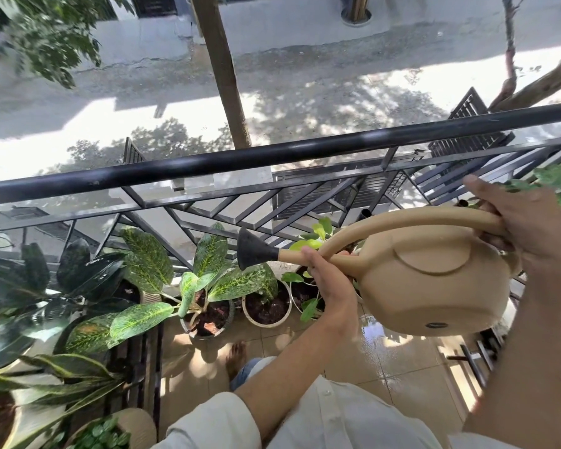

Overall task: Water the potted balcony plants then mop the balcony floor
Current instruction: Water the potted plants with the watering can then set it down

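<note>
Both arms reach forward, left hand (329, 280) and right hand (528, 228) raised, fingers curled in grips.

Lighting: strong daylight from above and beyond the railing (272, 157). Street (175, 102) below overexposed in patches, dappled with tree shadow. Floor tiles (386, 351): wet sheen, bright glare. Foliage at upper left (52, 37): motion-blurred. Near right hand (538, 234): soft, slightly out of focus. Wide-angle distortion: rail bowed, edges stretched. Potted leaves (208, 254): sharp, evenly lit.
</note>
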Demonstrator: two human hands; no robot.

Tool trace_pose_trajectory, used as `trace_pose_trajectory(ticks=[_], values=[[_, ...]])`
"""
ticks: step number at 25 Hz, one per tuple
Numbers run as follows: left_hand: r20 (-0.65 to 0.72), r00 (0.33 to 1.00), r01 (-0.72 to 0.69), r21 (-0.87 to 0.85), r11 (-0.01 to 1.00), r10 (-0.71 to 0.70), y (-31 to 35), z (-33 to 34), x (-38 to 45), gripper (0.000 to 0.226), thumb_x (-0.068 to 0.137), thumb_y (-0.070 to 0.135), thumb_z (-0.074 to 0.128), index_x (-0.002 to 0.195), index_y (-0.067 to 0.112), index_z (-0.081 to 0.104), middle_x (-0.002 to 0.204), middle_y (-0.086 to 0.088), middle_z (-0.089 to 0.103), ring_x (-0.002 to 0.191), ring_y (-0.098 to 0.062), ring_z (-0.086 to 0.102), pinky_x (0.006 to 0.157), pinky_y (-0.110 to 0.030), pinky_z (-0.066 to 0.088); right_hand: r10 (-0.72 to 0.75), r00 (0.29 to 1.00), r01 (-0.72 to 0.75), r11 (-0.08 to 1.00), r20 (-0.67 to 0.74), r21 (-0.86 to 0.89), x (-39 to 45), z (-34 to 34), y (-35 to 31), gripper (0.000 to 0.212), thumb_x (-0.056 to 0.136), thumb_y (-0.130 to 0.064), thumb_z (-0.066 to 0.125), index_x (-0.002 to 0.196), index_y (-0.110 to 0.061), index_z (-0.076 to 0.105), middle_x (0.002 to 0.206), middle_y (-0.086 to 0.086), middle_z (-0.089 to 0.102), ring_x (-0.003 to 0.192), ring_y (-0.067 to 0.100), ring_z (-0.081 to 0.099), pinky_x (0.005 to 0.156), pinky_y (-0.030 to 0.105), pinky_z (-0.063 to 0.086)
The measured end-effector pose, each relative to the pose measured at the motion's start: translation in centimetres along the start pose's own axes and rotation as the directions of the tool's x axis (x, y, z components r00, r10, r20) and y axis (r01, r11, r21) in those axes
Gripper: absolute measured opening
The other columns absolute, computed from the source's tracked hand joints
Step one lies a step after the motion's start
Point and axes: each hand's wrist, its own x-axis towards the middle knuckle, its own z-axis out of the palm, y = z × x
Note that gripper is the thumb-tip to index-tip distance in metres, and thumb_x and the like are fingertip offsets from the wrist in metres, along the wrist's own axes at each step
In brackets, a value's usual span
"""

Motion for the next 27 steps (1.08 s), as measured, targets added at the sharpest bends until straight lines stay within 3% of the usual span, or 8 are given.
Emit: trace_pose_trajectory(ticks=[1, 3, 6, 11, 15, 19, 23, 27], values=[[-0.001, 1.000, 0.009, 0.014, 1.000, -0.009, -0.3, 0.0, 0.2, 0.073, 0.102, 0.076, 0.024, 0.155, 0.028, 0.037, 0.088, 0.003, 0.082, 0.123, -0.026, 0.067, 0.121, -0.046, 0.042, 0.007, 1.000, -0.007, 1.000, -0.010, -0.003, -0.2, -0.1, 0.3, 0.078, 0.055, -0.085, 0.086, 0.053, -0.009, 0.069, 0.038, 0.014, 0.056, 0.022, 0.018, 0.038, 0.034, 0.011, 0.032], [0.002, 1.000, 0.023, 0.061, 0.998, -0.024, -1.0, 0.2, 0.4, 0.079, 0.100, 0.079, 0.024, 0.162, 0.031, 0.030, 0.121, -0.005, 0.077, 0.137, -0.027, 0.059, 0.125, -0.046, 0.037, 0.016, 1.000, -0.016, 1.000, -0.021, -0.004, -0.4, -0.7, 1.0, 0.073, 0.062, -0.080, 0.086, 0.053, -0.009, 0.070, 0.039, 0.016, 0.055, 0.025, 0.020, 0.039, 0.036, 0.012, 0.032], [0.002, 1.000, 0.026, 0.118, 0.993, -0.027, -1.9, 0.8, 0.7, 0.086, 0.096, 0.084, 0.023, 0.165, 0.034, 0.026, 0.157, -0.010, 0.054, 0.147, -0.028, 0.049, 0.127, -0.047, 0.033, 0.040, 0.999, -0.039, 0.999, -0.023, 0.015, -0.7, -1.7, 2.0, 0.070, 0.067, -0.076, 0.085, 0.052, -0.009, 0.070, 0.040, 0.016, 0.056, 0.026, 0.020, 0.039, 0.035, 0.013, 0.031], [0.041, 0.999, -0.044, 0.238, 0.970, 0.035, -2.8, 1.9, -0.6, 0.079, 0.096, 0.084, 0.021, 0.162, 0.040, 0.025, 0.144, -0.007, 0.064, 0.136, -0.025, 0.057, 0.123, -0.046, 0.037, 0.125, 0.990, -0.121, 0.990, -0.059, 0.074, -1.1, -4.1, 3.6, 0.067, 0.068, -0.073, 0.085, 0.051, -0.010, 0.069, 0.039, 0.010, 0.057, 0.023, 0.017, 0.039, 0.034, 0.014, 0.034], [0.103, 0.993, -0.082, 0.334, 0.939, 0.050, -3.4, 3.5, -1.5, 0.082, 0.094, 0.087, 0.020, 0.162, 0.040, 0.025, 0.156, -0.004, 0.053, 0.143, -0.024, 0.049, 0.126, -0.049, 0.032, 0.188, 0.976, -0.174, 0.976, -0.106, 0.128, -1.0, -6.5, 4.9, 0.066, 0.062, -0.074, 0.087, 0.052, -0.012, 0.071, 0.042, 0.010, 0.057, 0.024, 0.018, 0.040, 0.035, 0.018, 0.036], [0.131, 0.991, -0.049, 0.399, 0.916, -0.004, -4.9, 4.5, -2.4, 0.094, 0.094, 0.087, 0.016, 0.169, 0.033, 0.003, 0.169, -0.002, 0.034, 0.155, -0.024, 0.035, 0.129, -0.046, 0.024, 0.193, 0.971, -0.172, 0.974, -0.144, 0.148, -1.3, -8.4, 5.9, 0.064, 0.068, -0.071, 0.086, 0.046, -0.014, 0.068, 0.038, 0.008, 0.055, 0.022, 0.015, 0.039, 0.032, 0.015, 0.033], [0.168, 0.983, -0.003, 0.392, 0.920, -0.068, -6.5, 5.2, -2.6, 0.095, 0.092, 0.089, 0.018, 0.168, 0.035, 0.002, 0.171, -0.005, 0.033, 0.157, -0.026, 0.034, 0.130, -0.051, 0.023, 0.191, 0.967, -0.164, 0.973, -0.171, 0.160, -1.9, -10.0, 6.4, 0.070, 0.073, -0.069, 0.083, 0.045, -0.010, 0.060, 0.036, 0.010, 0.050, 0.021, 0.016, 0.035, 0.032, 0.012, 0.028], [0.237, 0.961, 0.020, 0.446, 0.895, -0.140, -7.9, 4.9, -2.8, 0.120, 0.070, 0.105, 0.018, 0.168, 0.037, 0.005, 0.170, -0.008, 0.037, 0.158, -0.027, 0.034, 0.131, -0.050, 0.022, 0.198, 0.953, -0.164, 0.974, -0.231, 0.158, -3.0, -11.1, 6.8, 0.070, 0.078, -0.065, 0.083, 0.039, -0.012, 0.058, 0.031, 0.008, 0.046, 0.019, 0.016, 0.032, 0.032, 0.010, 0.026]])
